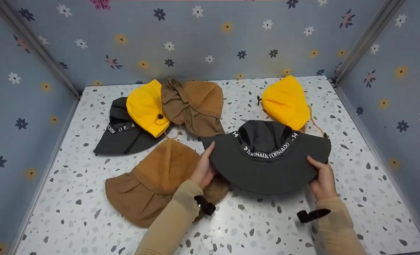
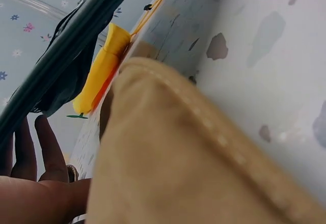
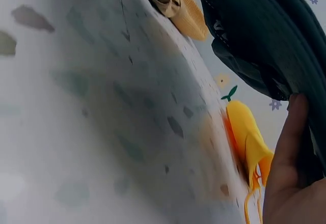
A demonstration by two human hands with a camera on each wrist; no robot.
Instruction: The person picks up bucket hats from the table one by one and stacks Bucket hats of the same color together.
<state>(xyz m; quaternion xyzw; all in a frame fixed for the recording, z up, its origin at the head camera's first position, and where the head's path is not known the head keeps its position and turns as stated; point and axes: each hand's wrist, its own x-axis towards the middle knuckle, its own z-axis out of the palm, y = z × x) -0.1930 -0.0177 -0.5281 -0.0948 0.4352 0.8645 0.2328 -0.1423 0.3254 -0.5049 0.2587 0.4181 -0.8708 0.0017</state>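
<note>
A dark grey sun hat with a wide brim and white-lettered black trim is held up over the table by both hands. My left hand pinches the brim at its left side, thumb on top and fingers underneath. The right hand grips the opposite side of the brim the same way. In the right wrist view the grey brim rises above the tabletop. Below the left forearm lies a brown hat, partly covered by the arm. Behind the held hat sits a yellow hat with a cord.
At the back left, another dark grey hat, a second yellow hat and a second brown hat overlap. They lie on a white speckled table. Flower-patterned panels stand along the back and both sides.
</note>
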